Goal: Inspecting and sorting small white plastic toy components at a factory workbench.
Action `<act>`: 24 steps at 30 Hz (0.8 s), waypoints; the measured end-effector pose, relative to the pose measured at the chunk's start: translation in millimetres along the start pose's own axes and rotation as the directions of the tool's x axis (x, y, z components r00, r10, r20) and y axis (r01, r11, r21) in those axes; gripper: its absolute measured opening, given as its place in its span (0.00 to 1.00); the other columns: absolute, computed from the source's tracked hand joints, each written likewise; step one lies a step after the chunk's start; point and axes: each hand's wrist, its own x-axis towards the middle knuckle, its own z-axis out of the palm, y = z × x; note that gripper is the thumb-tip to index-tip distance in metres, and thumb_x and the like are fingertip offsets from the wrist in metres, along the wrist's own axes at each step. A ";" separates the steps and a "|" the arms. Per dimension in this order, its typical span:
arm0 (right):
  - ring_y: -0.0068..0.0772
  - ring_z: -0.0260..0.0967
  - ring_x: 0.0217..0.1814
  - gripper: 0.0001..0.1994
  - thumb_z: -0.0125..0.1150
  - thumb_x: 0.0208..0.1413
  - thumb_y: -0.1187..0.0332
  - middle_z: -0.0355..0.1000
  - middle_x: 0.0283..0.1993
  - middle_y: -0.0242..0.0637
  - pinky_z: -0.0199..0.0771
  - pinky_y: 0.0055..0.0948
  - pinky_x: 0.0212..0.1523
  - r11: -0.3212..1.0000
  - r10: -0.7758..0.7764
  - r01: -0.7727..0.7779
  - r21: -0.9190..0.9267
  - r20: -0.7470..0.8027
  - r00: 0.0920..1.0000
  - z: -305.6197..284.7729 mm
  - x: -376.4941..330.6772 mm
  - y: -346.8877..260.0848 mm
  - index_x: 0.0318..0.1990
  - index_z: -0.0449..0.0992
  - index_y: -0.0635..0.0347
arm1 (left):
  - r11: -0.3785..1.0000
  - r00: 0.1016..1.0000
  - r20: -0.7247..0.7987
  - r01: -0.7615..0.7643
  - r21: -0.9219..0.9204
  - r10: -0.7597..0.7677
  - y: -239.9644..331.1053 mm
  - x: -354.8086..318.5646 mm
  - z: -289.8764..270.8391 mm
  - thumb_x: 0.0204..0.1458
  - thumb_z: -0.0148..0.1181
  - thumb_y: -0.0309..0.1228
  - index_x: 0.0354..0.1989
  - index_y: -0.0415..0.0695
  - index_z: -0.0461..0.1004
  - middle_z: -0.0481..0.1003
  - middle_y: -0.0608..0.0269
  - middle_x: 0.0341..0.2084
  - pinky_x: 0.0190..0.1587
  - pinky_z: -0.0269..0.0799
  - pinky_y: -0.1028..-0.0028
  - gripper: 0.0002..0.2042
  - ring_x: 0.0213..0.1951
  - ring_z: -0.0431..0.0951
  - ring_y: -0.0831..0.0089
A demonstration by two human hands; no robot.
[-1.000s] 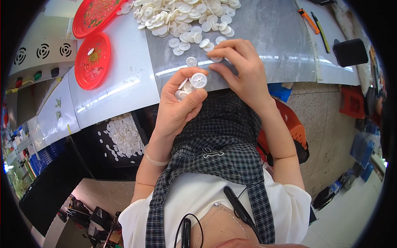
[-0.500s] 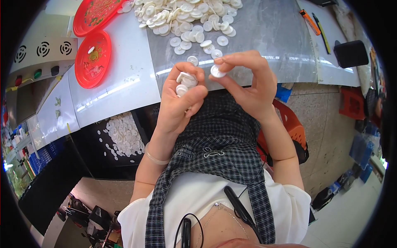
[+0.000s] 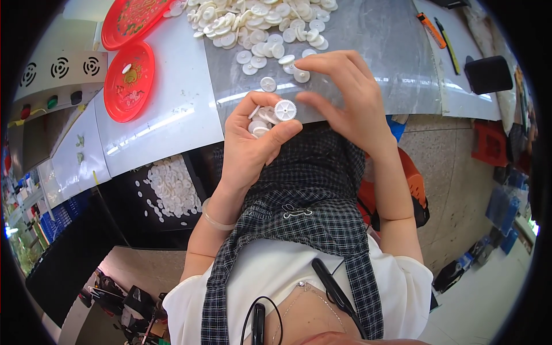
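Several white plastic gears (image 3: 285, 110) are in my left hand (image 3: 248, 138), which is closed around them. One gear faces up between thumb and fingertips, showing its toothed rim and spokes. Beside it, my right hand (image 3: 351, 98) is open, thumb and fingers apart with nothing between them. Its fingertips hover by a few loose gears (image 3: 302, 75) on the table. A single gear (image 3: 268, 84) lies just beyond my left fingers. Farther off spreads a large heap of white gears (image 3: 259, 23).
Two red plates (image 3: 109, 98) stand at the left, the nearer holding one white piece. A black tray (image 3: 121, 201) with many small white parts sits below the table edge. An orange cutter (image 3: 431, 30), a yellow-green pen-like tool (image 3: 448, 49) and a black box (image 3: 489, 75) lie at the right.
The gear that my right fingers held is now gone from them, and a gear shows face up in my left fingertips. My right hand has opened and moved slightly up.
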 end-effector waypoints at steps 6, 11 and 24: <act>0.35 0.72 0.45 0.13 0.68 0.45 0.74 0.75 0.43 0.36 0.73 0.30 0.44 0.981 0.100 -0.090 -0.172 0.049 0.994 13.6 -8.0 12.8 0.41 0.79 0.56 | 1.000 1.000 -0.017 0.019 0.010 -0.018 0.3 0.8 0.3 0.48 0.68 0.21 0.40 0.43 0.69 0.71 0.73 0.22 0.13 0.52 0.87 0.13 0.14 0.62 0.92; 0.29 0.72 0.36 0.11 0.67 0.46 0.76 0.72 0.39 0.34 0.74 0.27 0.37 0.978 0.201 -0.200 -0.058 0.011 0.979 13.2 -5.7 8.2 0.40 0.79 0.58 | 0.989 0.998 0.023 -0.058 -0.137 0.062 10.4 4.5 -19.1 0.56 0.58 0.22 0.45 0.43 0.67 0.71 0.67 0.31 0.13 0.53 0.89 0.10 0.20 0.63 0.89; 0.26 0.72 0.36 0.14 0.68 0.45 0.80 0.71 0.40 0.34 0.72 0.24 0.35 0.978 0.208 -0.208 -0.005 -0.009 0.978 16.2 -11.3 -0.4 0.41 0.78 0.58 | 0.872 0.772 -0.409 -0.409 0.269 0.487 71.8 15.8 -121.2 0.56 0.61 0.26 0.49 0.43 0.73 0.70 0.73 0.26 0.16 0.49 0.88 0.12 0.19 0.60 0.92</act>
